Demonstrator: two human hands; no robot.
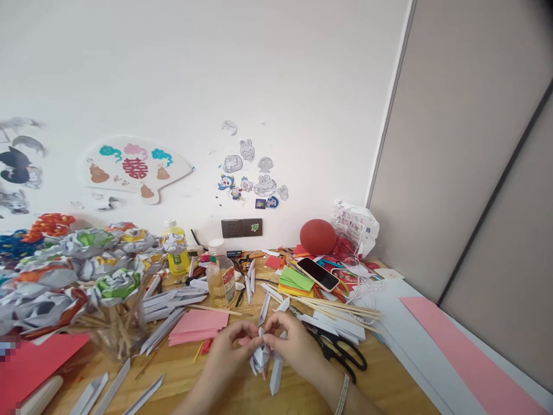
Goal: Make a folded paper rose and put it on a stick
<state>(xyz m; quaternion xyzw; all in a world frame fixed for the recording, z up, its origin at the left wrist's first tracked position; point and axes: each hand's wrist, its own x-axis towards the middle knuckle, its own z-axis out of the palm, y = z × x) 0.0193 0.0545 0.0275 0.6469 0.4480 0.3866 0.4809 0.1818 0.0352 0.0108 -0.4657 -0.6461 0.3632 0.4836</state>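
My left hand [228, 349] and my right hand [298, 346] meet above the front of the wooden table [173, 383]. Thumbs and forefingers of both pinch a small folded white paper piece [260, 362], with a bit of pink showing at its lower end. The fingers hide the top of this piece. A folded white paper strip [277, 372] lies beside it, under my right hand. Close to my right wrist are black-handled scissors [345, 351]. Left of my left hand sits a stack of pink paper [199, 327].
White-grey paper flowers [116, 284] on sticks fill a clear container at left. Folded strips [168, 302] lie around. Behind stand a clear bottle [221, 279] and a yellow bottle [177, 262]. A phone [317, 274], wooden sticks [337, 305] and a red balloon [318, 236] are at right.
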